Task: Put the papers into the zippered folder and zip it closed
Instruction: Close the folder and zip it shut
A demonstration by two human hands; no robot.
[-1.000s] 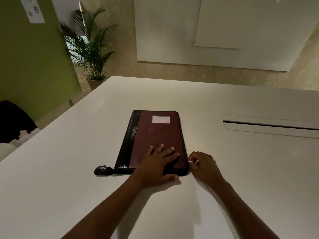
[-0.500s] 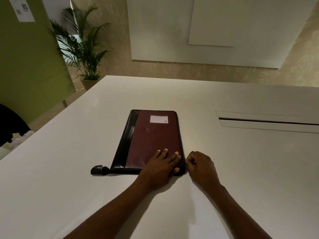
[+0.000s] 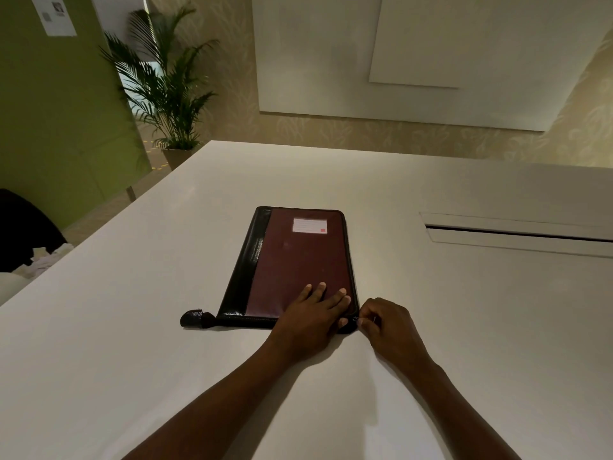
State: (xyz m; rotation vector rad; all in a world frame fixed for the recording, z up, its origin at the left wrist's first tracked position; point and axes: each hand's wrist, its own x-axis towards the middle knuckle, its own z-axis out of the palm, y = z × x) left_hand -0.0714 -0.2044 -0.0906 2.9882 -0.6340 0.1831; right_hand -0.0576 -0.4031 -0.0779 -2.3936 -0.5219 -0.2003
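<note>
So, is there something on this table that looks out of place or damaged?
Nothing stands out. The folder lies flat and closed on the table, with no papers outside it. The left hand presses its near right corner and the right hand pinches the zipper pull there.

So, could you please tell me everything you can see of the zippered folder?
The zippered folder lies flat and shut on the white table. Its cover looks like maroon fabric, with a glossy black spine strip along its left, a white label near the far edge and a black tab at its near left corner. The left hand presses its near right corner; the right hand pinches the zipper pull there.
</note>
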